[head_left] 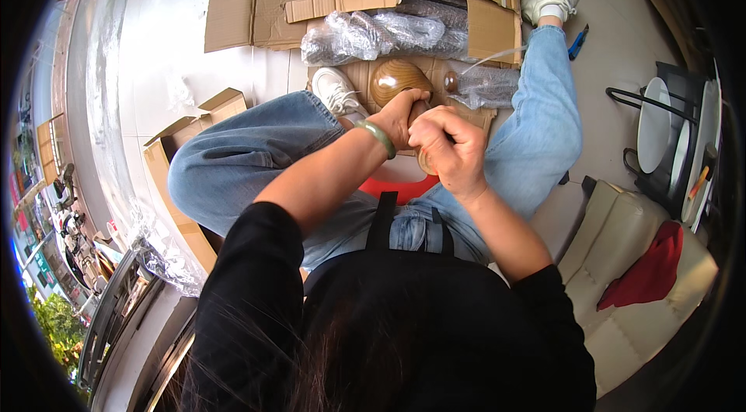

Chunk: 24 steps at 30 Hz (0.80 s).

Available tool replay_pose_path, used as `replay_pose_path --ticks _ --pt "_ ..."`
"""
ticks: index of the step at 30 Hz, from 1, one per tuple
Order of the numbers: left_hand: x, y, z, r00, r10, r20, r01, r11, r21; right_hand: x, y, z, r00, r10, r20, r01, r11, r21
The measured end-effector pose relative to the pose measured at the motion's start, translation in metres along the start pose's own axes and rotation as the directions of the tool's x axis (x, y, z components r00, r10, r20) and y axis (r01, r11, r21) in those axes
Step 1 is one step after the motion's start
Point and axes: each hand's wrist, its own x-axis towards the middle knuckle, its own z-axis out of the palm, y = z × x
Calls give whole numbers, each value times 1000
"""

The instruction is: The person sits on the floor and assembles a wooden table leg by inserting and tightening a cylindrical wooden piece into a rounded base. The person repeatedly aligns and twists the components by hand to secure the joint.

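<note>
Head view, looking down: nearest lie the black sleeves [249,280] of the seated person, then the blue jeans [233,151], spread to either side, with a red object [398,189] between the thighs that is too covered to identify. Above it the two hands meet around a turned wooden piece [399,78], which sits between the knees, just off the floor as far as can be judged. The right hand [458,149] is the nearer to its pale near end [427,162], which peeks out just beside the curled fingers; these look folded closely on the wood, thumb pressed over. The left hand [395,118], with a green bracelet [376,137] at its wrist, is set farther along, wrapped closed at the narrow part, its fingertips right below the rounded brown bulb. So the long axis seems to run away from the body and slightly leftward, bulb beyond both sets of fingers and directly past the left; the grips hide the middle, so I cannot tell whether it is all one piece. Beyond, a small brown knob [451,82] lies to the right of the bulb, next to bubble wrap [489,87] on flat cardboard [475,120]. Farther off are wrapped bundles [373,35] in an opened carton [493,27], and a blue cutter [578,42] on the floor beyond the right shoe [552,0].
</note>
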Motion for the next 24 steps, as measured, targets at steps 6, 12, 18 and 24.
replay_pose_path --ticks 6,12,18,24 --pt "4 -50 -18 895 318 312 18 675 -738 51 8 -6 440 -170 882 285 958 42" --pt "-3 -51 -21 903 429 22 -342 750 -566 41 14 11 646 -100 757 162 987 -8" --pt "-4 5 -32 979 75 188 -61 995 -76 -13 11 18 997 34 -69 -21 982 185" --pt "-16 -29 -21 965 263 8 -258 952 -164 22 6 -4 797 -204 569 239 971 14"
